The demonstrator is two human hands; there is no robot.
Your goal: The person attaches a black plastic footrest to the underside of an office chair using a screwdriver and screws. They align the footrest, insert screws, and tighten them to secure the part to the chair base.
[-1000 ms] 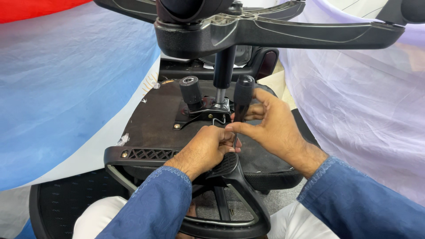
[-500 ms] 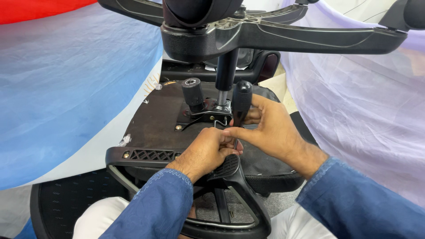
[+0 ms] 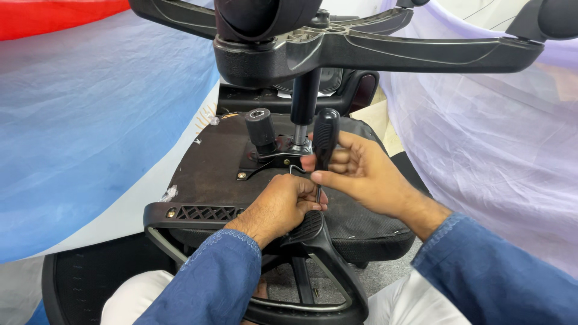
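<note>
Gripping thin bent metal rod (image 3: pixel 296 171) w/ curled left hand (image 3: pixel 283 201), low on black upturned chair seat underside (image 3: pixel 211 171). Right hand (image 3: pixel 358 171) wrapped round black plastic screwdriver handle (image 3: pixel 325 137), shaft down by the rod. Prob. light, stiff, smooth; best held mid-handle. Black star base (image 3: pixel 385 51) overhead, pale drapes around; tight room.

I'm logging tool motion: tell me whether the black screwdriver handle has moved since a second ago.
Yes. The screwdriver handle in the right hand has shifted slightly left, closer to the chair's gas column.
</note>
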